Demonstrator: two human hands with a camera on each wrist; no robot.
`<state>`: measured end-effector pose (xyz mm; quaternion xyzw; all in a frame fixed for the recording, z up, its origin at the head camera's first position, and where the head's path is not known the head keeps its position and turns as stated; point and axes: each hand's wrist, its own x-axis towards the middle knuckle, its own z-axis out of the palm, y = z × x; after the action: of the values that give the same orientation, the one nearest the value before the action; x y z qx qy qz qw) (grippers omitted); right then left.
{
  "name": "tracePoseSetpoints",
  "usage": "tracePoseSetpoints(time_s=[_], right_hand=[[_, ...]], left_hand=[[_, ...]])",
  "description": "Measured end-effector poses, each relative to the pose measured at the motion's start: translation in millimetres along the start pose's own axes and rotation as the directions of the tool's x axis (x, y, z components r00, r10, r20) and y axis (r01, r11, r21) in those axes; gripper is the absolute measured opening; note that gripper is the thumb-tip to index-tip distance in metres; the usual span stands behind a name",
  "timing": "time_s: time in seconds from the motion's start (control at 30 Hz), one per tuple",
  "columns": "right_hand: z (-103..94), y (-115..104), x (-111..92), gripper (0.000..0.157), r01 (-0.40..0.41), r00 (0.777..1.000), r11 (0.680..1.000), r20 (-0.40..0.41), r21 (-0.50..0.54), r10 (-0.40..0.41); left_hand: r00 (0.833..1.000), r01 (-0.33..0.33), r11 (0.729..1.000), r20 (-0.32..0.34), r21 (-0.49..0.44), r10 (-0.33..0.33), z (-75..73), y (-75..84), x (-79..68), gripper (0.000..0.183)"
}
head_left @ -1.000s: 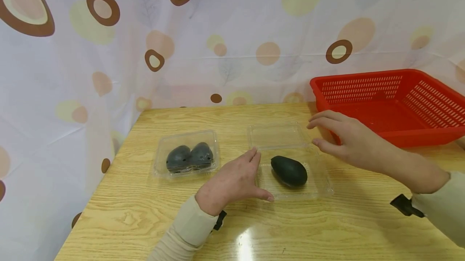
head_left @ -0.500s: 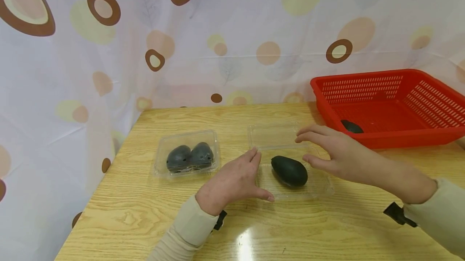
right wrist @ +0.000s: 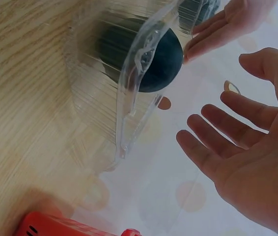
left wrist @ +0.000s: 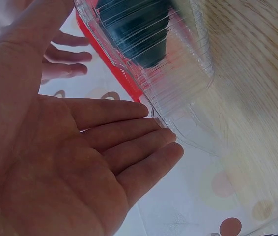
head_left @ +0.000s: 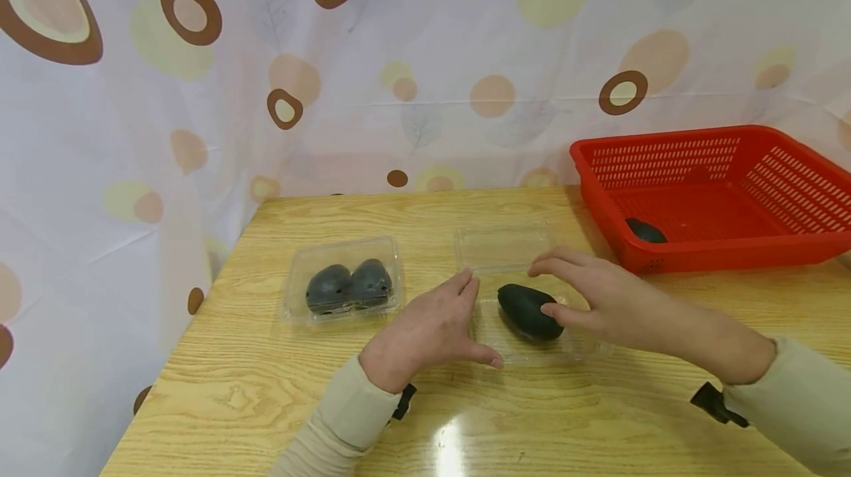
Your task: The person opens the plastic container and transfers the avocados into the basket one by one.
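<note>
A dark green avocado (head_left: 521, 309) lies in the tray of an opened clear plastic clamshell box (head_left: 538, 360); its lid (head_left: 501, 246) is folded back flat on the far side. My left hand (head_left: 425, 329) stays at the box's left edge, fingers extended and touching the rim in the left wrist view. Over the right side of the box hovers my right hand (head_left: 614, 307), fingers spread and slightly bent. Its thumb overlaps the avocado in the head view, but the right wrist view shows the hand (right wrist: 257, 152) apart from it, holding nothing.
To the left sits a closed clear box (head_left: 346, 254) with two dark avocados (head_left: 329, 289) inside. A red slotted basket (head_left: 751, 255) stands at the back right, with one dark avocado (head_left: 645, 231) showing in its near left corner. A patterned curtain (head_left: 425, 93) hangs behind the wooden table (head_left: 565, 425).
My right hand has moved left and slightly down, away from the basket and over the box. That uncovers the avocado in the basket. My left hand keeps its place.
</note>
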<state>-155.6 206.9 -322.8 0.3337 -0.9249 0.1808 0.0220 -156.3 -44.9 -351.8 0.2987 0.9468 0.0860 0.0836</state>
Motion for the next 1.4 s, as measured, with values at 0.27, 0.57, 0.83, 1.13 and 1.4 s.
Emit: tracePoseSetpoints(time_s=[0.27, 0.57, 0.83, 1.13, 1.4], right_hand=[[9.9, -0.2, 1.1, 0.052, -0.051, 0.997, 0.998, 0.065, 0.020, 0.050], [26.4, 2.0, 3.2, 0.056, -0.012, 0.995, 1.000, 0.102, 0.027, 0.009], [35.6, 7.9, 6.4, 0.058, 0.060, 0.993, 0.998, 0.105, 0.000, -0.059], [40.3, 13.2, 10.1, 0.061, 0.089, 0.982, 0.994, 0.161, 0.063, -0.098], [44.8, 19.3, 12.1, 0.065, 0.050, 0.971, 0.988, 0.224, 0.147, -0.082]], left_hand=[[1.000, 0.005, 1.000, -0.004, 0.008, -0.005, -0.6, 0.4, 0.1, 0.116], [1.000, -0.006, 1.000, -0.005, 0.008, 0.006, -0.5, -1.1, -1.2, 0.116], [1.000, -0.012, 1.000, 0.000, 0.011, 0.012, -2.0, -0.2, 1.2, 0.116], [1.000, 0.000, 1.000, 0.018, 0.002, 0.000, -1.6, 0.3, 0.7, 0.117], [1.000, -0.006, 1.000, 0.019, 0.003, 0.006, -1.0, 0.2, -0.2, 0.117]])
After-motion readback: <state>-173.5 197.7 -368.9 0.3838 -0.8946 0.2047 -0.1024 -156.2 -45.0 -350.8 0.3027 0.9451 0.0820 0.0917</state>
